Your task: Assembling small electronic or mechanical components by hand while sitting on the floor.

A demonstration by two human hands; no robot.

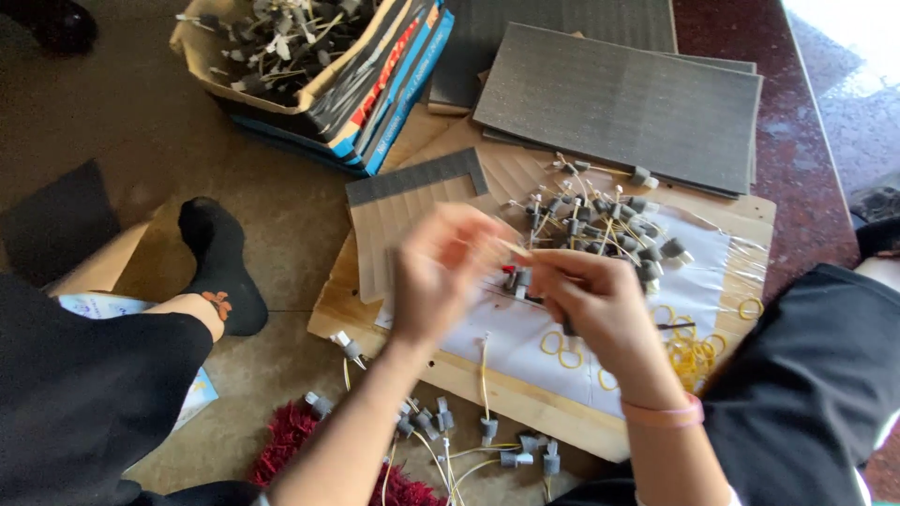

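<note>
My left hand (441, 276) and my right hand (600, 305) are raised together over a wooden board (469, 379) covered with a white sheet (511, 333). Both pinch a small bundle of wired grey parts (518, 276) and a thin rubber band between the fingertips; the left hand is blurred. A pile of the same grey parts with cream wires (609, 225) lies just beyond the hands. Loose yellow rubber bands (689, 351) are scattered on the sheet by my right wrist, which wears a pink band.
Several more wired parts (450, 426) lie on the floor near a red mat (291, 440). A cardboard box full of such parts (281, 42) stands at the back left. Dark grey foam sheets (619, 98) are stacked behind. My socked foot (220, 262) rests at left.
</note>
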